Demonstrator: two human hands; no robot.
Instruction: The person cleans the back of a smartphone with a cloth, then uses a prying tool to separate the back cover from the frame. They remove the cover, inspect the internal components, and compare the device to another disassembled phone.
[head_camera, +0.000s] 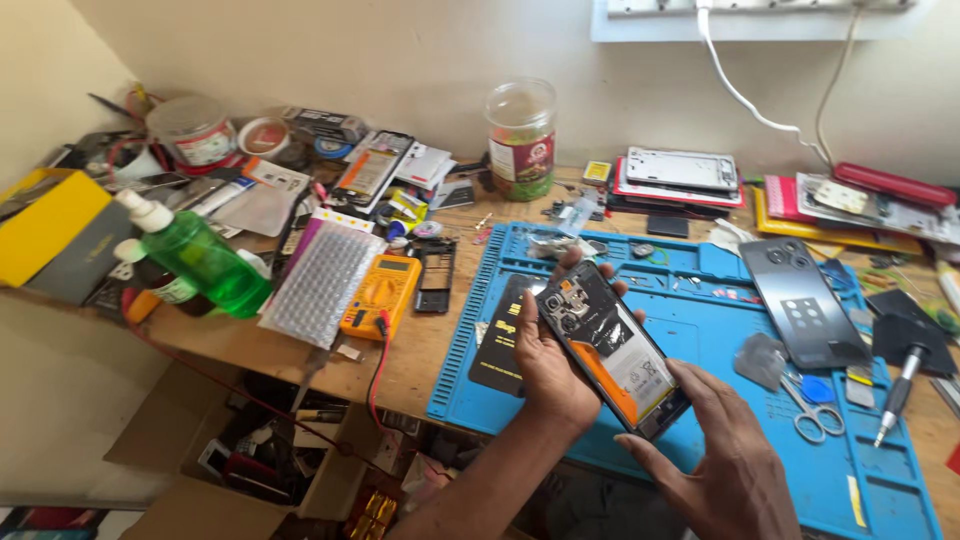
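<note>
An opened phone (610, 345) with its back cover off shows a white battery and a camera module. My left hand (545, 365) grips it from below and behind, holding it tilted over the blue work mat (700, 330). My right hand (725, 455) touches the phone's lower end with its fingers spread around the bottom corner. A dark phone back cover (803, 302) lies flat on the mat to the right. Under my left hand a black card (497, 345) rests on the mat.
Small scissors (812, 410) and a screwdriver (897, 392) lie at the mat's right. A yellow multimeter (380, 292), a green spray bottle (200, 258), a plastic jar (521, 140) and stacked phone parts (680, 178) crowd the wooden bench. Open boxes (260, 450) sit below.
</note>
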